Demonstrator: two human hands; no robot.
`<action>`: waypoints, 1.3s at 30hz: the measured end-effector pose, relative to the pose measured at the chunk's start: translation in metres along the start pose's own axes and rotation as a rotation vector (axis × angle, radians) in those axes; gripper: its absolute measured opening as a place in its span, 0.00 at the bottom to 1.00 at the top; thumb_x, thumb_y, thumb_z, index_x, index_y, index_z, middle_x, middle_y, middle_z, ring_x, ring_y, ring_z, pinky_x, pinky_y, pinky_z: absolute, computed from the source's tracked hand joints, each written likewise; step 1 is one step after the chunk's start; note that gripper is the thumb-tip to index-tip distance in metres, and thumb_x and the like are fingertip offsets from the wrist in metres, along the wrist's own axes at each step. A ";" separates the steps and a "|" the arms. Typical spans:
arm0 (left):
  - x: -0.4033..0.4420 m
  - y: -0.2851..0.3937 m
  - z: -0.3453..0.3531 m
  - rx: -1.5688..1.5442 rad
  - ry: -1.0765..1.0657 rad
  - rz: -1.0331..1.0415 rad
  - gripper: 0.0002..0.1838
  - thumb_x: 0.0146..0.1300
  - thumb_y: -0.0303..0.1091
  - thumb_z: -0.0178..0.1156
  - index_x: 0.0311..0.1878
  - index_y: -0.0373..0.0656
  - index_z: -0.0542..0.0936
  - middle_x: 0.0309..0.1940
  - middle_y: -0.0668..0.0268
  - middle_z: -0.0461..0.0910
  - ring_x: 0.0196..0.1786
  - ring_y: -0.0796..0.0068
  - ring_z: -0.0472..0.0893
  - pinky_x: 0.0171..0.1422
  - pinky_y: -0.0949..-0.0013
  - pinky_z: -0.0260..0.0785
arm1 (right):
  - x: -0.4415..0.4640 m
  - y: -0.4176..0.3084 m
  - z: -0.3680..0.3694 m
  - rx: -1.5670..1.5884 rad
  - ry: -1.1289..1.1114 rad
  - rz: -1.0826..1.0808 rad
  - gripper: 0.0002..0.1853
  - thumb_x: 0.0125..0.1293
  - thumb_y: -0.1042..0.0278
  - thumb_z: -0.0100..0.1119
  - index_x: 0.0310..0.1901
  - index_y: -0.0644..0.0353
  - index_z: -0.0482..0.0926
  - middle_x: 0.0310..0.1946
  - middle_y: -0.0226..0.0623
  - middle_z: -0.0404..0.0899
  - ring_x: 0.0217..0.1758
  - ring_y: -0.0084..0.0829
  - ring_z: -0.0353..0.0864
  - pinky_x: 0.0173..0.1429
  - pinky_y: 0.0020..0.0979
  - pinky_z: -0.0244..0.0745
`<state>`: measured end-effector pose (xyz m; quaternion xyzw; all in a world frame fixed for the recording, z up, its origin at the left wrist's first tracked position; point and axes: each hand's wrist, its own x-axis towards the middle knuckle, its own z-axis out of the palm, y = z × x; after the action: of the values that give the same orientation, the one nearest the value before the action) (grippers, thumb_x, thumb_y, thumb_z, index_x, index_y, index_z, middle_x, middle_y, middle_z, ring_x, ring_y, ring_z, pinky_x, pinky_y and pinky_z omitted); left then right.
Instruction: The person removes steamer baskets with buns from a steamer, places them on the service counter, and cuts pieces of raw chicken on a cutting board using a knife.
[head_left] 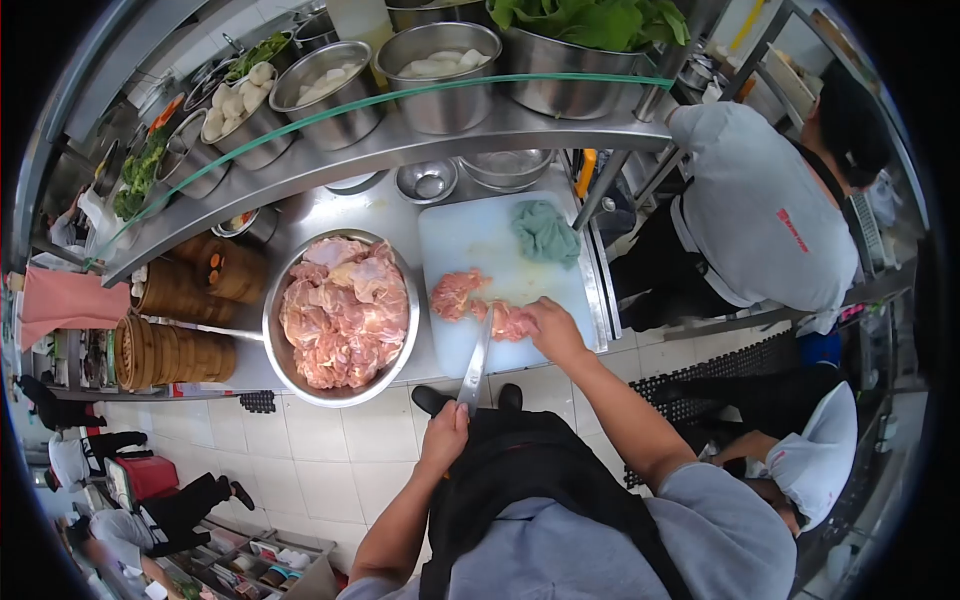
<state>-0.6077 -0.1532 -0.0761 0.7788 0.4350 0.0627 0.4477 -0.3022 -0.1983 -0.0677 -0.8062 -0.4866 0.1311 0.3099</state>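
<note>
- To the left, our left hand [443,437] is closed around the handle of the knife [479,358], off the near edge of the white board [448,235].
- Ahead of that hand lies the left chicken portion [458,294], left of the blade tip.
- Just right of the blade is the right chicken portion [512,321]; we cannot tell whether the two are joined.
- Our right hand [555,330] has its fingers part-curled, touching that portion's right end; we cannot tell how firmly it grips.
- Around us, bamboo steamers [175,350] stand at far left on the surface [300,215].
- Next, a steel bowl [269,320] heaped with raw chicken sits left of the board.
- A shelf [400,156] overhangs the surface's far side.
- A crumpled green cloth [545,232] occupies the board's far right corner.
- A co-worker [770,205] stands beyond the right end.
</note>
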 end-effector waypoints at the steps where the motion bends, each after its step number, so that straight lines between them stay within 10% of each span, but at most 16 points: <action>1: 0.001 0.014 -0.005 -0.017 -0.003 -0.001 0.18 0.80 0.46 0.51 0.40 0.40 0.76 0.30 0.45 0.82 0.35 0.39 0.83 0.40 0.43 0.73 | 0.000 0.001 0.004 0.120 0.013 -0.127 0.10 0.65 0.70 0.65 0.47 0.59 0.85 0.39 0.47 0.80 0.45 0.53 0.82 0.50 0.49 0.79; 6: 0.007 0.011 -0.001 0.075 -0.076 0.028 0.19 0.80 0.47 0.50 0.41 0.40 0.76 0.35 0.43 0.83 0.41 0.31 0.81 0.45 0.37 0.73 | 0.002 0.004 0.015 0.050 -0.056 -0.078 0.10 0.63 0.75 0.64 0.46 0.60 0.85 0.40 0.47 0.81 0.44 0.53 0.83 0.51 0.48 0.80; 17: 0.038 0.028 0.022 -0.060 -0.242 -0.069 0.22 0.82 0.47 0.45 0.41 0.36 0.75 0.24 0.49 0.80 0.20 0.53 0.82 0.27 0.51 0.75 | 0.000 0.007 0.008 0.038 -0.082 -0.078 0.11 0.59 0.80 0.63 0.43 0.61 0.85 0.38 0.48 0.81 0.44 0.54 0.84 0.50 0.49 0.80; 35: 0.028 0.030 0.024 -0.234 -0.441 -0.173 0.22 0.83 0.49 0.44 0.42 0.39 0.73 0.18 0.61 0.73 0.15 0.68 0.76 0.21 0.63 0.71 | -0.011 0.005 0.012 0.148 0.045 0.091 0.08 0.62 0.74 0.66 0.42 0.57 0.90 0.36 0.49 0.82 0.40 0.52 0.85 0.49 0.46 0.82; 39: 0.040 0.026 0.037 -0.205 -0.389 -0.120 0.20 0.82 0.48 0.45 0.44 0.39 0.74 0.21 0.54 0.79 0.19 0.57 0.81 0.25 0.53 0.74 | -0.015 0.009 0.012 0.129 0.075 0.110 0.08 0.60 0.76 0.67 0.41 0.59 0.90 0.35 0.48 0.83 0.39 0.51 0.85 0.47 0.45 0.82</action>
<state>-0.5490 -0.1535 -0.0908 0.6994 0.3775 -0.0716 0.6027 -0.3097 -0.2098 -0.0839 -0.8146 -0.4201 0.1487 0.3714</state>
